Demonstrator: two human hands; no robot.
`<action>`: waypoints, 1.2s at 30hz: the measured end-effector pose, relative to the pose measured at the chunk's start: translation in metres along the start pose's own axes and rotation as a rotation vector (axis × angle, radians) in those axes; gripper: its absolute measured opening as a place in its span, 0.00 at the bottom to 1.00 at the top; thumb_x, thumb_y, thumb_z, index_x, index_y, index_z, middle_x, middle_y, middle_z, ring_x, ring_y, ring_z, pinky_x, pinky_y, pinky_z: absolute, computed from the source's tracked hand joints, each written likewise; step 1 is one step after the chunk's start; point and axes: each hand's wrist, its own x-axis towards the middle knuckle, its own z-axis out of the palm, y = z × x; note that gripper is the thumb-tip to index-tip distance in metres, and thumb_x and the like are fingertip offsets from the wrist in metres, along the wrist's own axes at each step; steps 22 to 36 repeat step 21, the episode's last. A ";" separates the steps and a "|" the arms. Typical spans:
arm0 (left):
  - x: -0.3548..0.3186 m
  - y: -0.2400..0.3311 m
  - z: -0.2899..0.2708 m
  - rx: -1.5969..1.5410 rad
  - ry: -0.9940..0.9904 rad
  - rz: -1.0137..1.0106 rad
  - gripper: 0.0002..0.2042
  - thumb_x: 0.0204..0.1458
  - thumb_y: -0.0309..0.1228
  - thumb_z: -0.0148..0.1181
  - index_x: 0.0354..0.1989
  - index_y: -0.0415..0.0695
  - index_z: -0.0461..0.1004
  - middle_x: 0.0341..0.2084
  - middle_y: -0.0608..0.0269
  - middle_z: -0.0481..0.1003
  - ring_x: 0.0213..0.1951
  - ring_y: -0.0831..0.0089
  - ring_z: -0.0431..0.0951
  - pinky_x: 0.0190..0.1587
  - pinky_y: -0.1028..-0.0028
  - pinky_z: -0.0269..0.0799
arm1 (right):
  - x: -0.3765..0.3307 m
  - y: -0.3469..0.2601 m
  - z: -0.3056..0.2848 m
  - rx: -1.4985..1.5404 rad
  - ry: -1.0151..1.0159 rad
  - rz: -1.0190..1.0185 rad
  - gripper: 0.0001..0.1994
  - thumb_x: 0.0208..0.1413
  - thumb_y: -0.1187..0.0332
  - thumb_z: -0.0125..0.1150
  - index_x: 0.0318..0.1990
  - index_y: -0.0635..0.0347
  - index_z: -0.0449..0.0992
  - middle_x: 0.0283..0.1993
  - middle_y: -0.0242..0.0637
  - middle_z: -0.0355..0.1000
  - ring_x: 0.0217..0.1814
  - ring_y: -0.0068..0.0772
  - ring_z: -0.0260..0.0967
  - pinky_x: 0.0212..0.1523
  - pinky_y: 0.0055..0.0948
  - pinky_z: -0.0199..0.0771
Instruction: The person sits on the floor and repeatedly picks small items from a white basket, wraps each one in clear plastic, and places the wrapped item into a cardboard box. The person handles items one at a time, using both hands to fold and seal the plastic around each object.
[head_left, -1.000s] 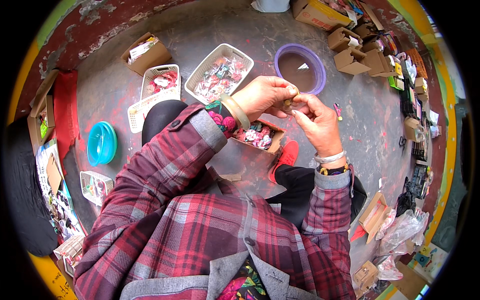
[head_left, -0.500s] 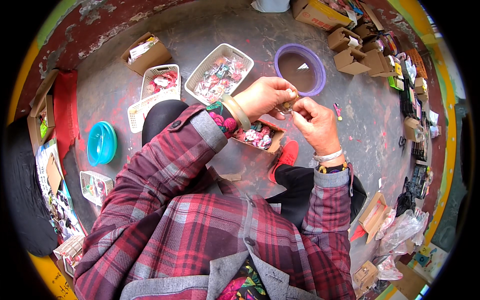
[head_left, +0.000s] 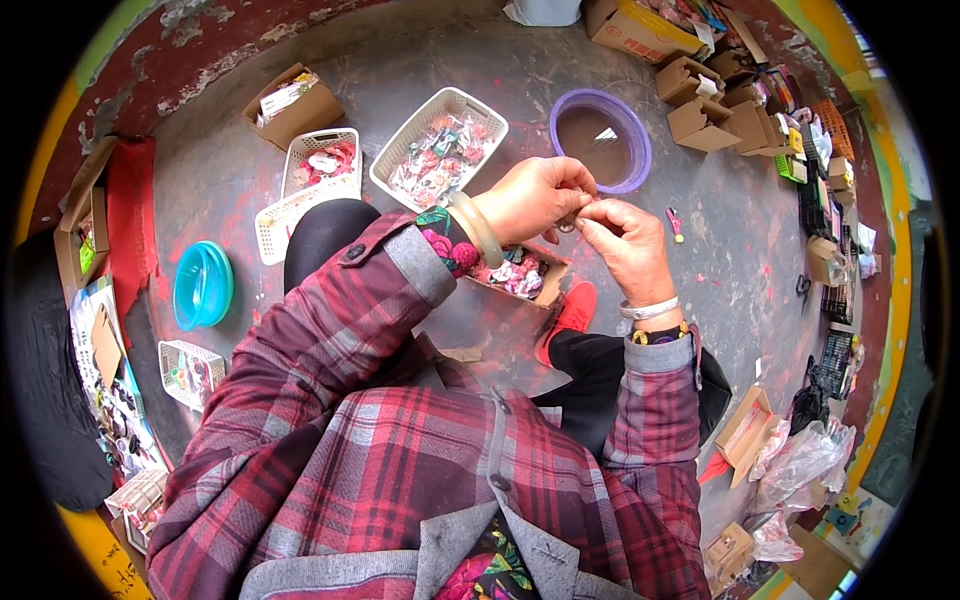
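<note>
My left hand [head_left: 538, 198] and my right hand [head_left: 628, 245] meet in front of me, fingertips pinched close together. Between them is a small brownish thing [head_left: 567, 226], mostly covered by the fingers and too small to name. Both hands are closed on it. Below the left wrist stands a cardboard box [head_left: 549, 285] holding pink, white and dark red fabric pieces [head_left: 517, 272]. Beyond my left hand, a white plastic basket [head_left: 385, 163] holds several small items in clear wrapping [head_left: 443, 160].
A purple basin [head_left: 642, 150] stands ahead to the right. Left are white baskets [head_left: 268, 238] with pink pieces, an open carton [head_left: 305, 112] and a turquoise basin [head_left: 203, 286]. Small clippers [head_left: 675, 225] lie on the floor. Cartons [head_left: 705, 125] and plastic bags [head_left: 805, 462] line the right side.
My fingertips have drawn closer together, now covering more of the small thing between them. The right hand has shifted slightly left. The surroundings look the same.
</note>
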 end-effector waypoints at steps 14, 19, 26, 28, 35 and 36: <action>-0.008 0.015 0.000 -0.014 0.198 0.085 0.13 0.56 0.34 0.50 0.43 0.37 0.71 0.34 0.65 0.75 0.35 0.81 0.74 0.24 0.81 0.69 | 0.001 -0.022 -0.003 -0.604 0.376 -0.482 0.08 0.37 0.78 0.62 0.29 0.60 0.75 0.44 0.40 0.66 0.47 0.41 0.62 0.46 0.33 0.64; -0.003 0.006 0.002 -0.121 0.169 0.188 0.13 0.56 0.33 0.49 0.44 0.39 0.71 0.35 0.66 0.75 0.35 0.81 0.74 0.22 0.83 0.68 | -0.001 -0.027 -0.005 -0.859 0.424 -0.622 0.10 0.35 0.78 0.64 0.29 0.59 0.75 0.45 0.39 0.66 0.48 0.41 0.62 0.48 0.36 0.63; -0.003 0.005 0.002 -0.088 0.191 0.173 0.14 0.56 0.34 0.49 0.47 0.41 0.70 0.37 0.66 0.75 0.37 0.82 0.74 0.23 0.83 0.69 | -0.001 -0.028 -0.004 -0.892 0.455 -0.669 0.11 0.35 0.78 0.64 0.30 0.57 0.75 0.45 0.39 0.66 0.50 0.42 0.61 0.49 0.37 0.63; -0.003 0.005 0.002 -0.088 0.191 0.173 0.14 0.56 0.34 0.49 0.47 0.41 0.70 0.37 0.66 0.75 0.37 0.82 0.74 0.23 0.83 0.69 | -0.001 -0.028 -0.004 -0.892 0.455 -0.669 0.11 0.35 0.78 0.64 0.30 0.57 0.75 0.45 0.39 0.66 0.50 0.42 0.61 0.49 0.37 0.63; -0.003 0.005 0.002 -0.088 0.191 0.173 0.14 0.56 0.34 0.49 0.47 0.41 0.70 0.37 0.66 0.75 0.37 0.82 0.74 0.23 0.83 0.69 | -0.001 -0.028 -0.004 -0.892 0.455 -0.669 0.11 0.35 0.78 0.64 0.30 0.57 0.75 0.45 0.39 0.66 0.50 0.42 0.61 0.49 0.37 0.63; -0.003 0.005 0.002 -0.088 0.191 0.173 0.14 0.56 0.34 0.49 0.47 0.41 0.70 0.37 0.66 0.75 0.37 0.82 0.74 0.23 0.83 0.69 | -0.001 -0.028 -0.004 -0.892 0.455 -0.669 0.11 0.35 0.78 0.64 0.30 0.57 0.75 0.45 0.39 0.66 0.50 0.42 0.61 0.49 0.37 0.63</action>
